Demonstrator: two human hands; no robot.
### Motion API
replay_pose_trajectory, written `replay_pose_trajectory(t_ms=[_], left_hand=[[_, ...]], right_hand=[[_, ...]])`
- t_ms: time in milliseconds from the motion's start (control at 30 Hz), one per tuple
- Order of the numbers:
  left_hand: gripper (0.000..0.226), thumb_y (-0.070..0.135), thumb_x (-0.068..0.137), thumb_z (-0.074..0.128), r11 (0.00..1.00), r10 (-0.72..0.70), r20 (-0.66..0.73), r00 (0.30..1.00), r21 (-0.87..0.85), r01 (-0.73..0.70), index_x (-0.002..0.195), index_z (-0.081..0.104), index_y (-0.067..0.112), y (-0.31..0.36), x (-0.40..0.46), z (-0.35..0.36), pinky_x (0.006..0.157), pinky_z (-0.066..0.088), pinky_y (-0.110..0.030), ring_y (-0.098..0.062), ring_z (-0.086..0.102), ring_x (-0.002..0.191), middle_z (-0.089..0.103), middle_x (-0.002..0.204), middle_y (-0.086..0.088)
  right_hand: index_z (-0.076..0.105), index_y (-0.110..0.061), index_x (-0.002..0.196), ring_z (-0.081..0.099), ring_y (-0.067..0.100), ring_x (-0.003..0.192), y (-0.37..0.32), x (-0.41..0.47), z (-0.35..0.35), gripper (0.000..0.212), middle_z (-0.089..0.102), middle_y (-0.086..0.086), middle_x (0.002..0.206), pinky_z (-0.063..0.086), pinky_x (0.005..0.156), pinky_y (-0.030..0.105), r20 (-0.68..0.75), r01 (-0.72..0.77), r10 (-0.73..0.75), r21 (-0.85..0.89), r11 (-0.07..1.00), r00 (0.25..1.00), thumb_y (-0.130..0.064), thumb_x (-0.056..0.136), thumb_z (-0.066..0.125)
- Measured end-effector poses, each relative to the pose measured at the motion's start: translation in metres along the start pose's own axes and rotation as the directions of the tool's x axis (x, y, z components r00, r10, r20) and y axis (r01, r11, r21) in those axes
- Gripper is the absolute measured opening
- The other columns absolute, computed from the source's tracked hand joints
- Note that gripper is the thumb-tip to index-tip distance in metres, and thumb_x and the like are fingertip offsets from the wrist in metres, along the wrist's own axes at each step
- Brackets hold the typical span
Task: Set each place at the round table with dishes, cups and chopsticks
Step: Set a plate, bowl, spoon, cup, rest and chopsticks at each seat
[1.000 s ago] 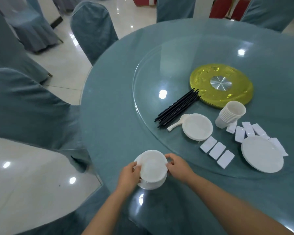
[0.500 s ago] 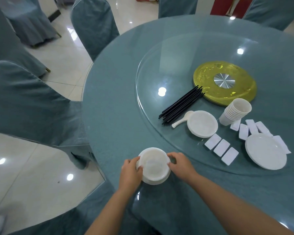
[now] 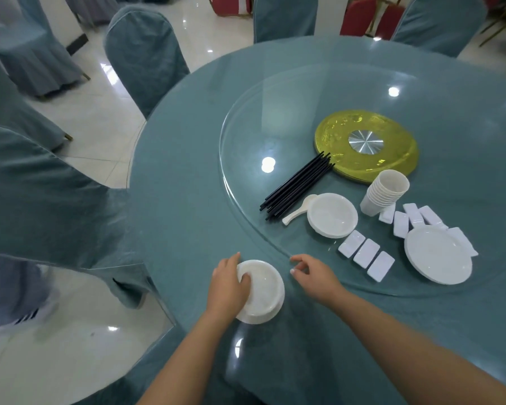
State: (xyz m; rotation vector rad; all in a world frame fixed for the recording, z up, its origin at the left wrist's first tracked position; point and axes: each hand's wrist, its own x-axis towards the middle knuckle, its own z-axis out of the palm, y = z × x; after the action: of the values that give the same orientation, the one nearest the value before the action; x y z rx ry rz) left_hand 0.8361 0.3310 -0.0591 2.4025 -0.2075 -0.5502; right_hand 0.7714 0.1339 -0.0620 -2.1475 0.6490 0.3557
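Left hand (image 3: pixel 227 290) grips white bowl (image 3: pixel 262 292) by rim, thumb inside; right hand (image 3: pixel 314 274) just beside bowl, fingers loosely curled, holding nothing.

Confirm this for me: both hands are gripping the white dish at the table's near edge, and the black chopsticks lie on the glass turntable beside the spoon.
Not quite. In the head view only the left hand holds the white dish; the right hand is off it, fingers loosely curled above the table. The black chopsticks do lie on the glass turntable beside the spoon.
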Motion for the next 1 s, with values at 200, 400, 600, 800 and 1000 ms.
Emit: replay_pose_trajectory(t_ms=[200,400,600,800,1000], left_hand=[[0.047,0.025,0.096,0.052,0.98,0.195,0.009,0.981,-0.048,-0.195,0.141,0.042,0.02,0.068,0.02,0.008,0.104,0.032,-0.027,-0.019,0.042,0.128,0.047,0.136,0.0],[0.044,0.023,0.093,0.057,0.952,0.301,0.035,0.953,-0.076,-0.298,0.136,0.048,0.022,0.138,0.038,0.02,0.092,0.037,-0.023,-0.016,0.051,0.119,0.056,0.126,0.005],[0.054,0.026,0.095,0.053,0.949,0.311,0.111,0.944,-0.095,-0.301,0.145,0.036,0.02,0.198,0.056,0.04,0.104,0.04,-0.037,-0.02,0.052,0.121,0.054,0.134,0.001],[0.063,0.034,0.096,0.052,0.952,0.294,0.193,0.936,-0.151,-0.268,0.15,0.025,0.019,0.251,0.077,0.062,0.101,0.037,-0.031,-0.02,0.051,0.122,0.051,0.139,0.0],[0.062,0.023,0.093,0.057,0.948,0.317,0.314,0.895,-0.142,-0.286,0.149,0.029,0.019,0.276,0.098,0.088,0.099,0.038,-0.027,-0.017,0.049,0.125,0.044,0.147,0.002]], right_hand=[[0.059,-0.02,0.121,0.057,0.012,0.091,0.009,-0.009,-0.06,0.028,0.062,-0.007,0.094,0.042,0.083,0.024,-0.165,0.02,-0.005,0.09,0.996,0.986,-0.022,0.093,0.057],[0.061,-0.022,0.118,0.057,0.009,0.085,0.023,-0.013,-0.12,0.025,0.062,-0.007,0.094,0.042,0.078,0.023,-0.297,-0.006,0.062,0.184,0.983,0.953,-0.02,0.093,0.055],[0.062,-0.023,0.119,0.054,0.005,0.076,0.044,-0.006,-0.17,0.027,0.058,-0.013,0.085,0.041,0.078,0.024,-0.395,-0.029,0.112,0.211,0.977,0.912,-0.019,0.094,0.053],[0.06,-0.02,0.123,0.058,0.014,0.101,0.059,0.012,-0.205,0.029,0.061,-0.006,0.104,0.044,0.088,0.027,-0.467,-0.022,0.165,0.296,0.955,0.869,-0.017,0.096,0.048],[0.048,-0.013,0.138,0.056,0.016,0.113,0.069,0.045,-0.221,0.044,0.056,0.004,0.131,0.038,0.097,0.024,-0.451,-0.016,0.179,0.343,0.939,0.874,-0.011,0.095,0.054]])
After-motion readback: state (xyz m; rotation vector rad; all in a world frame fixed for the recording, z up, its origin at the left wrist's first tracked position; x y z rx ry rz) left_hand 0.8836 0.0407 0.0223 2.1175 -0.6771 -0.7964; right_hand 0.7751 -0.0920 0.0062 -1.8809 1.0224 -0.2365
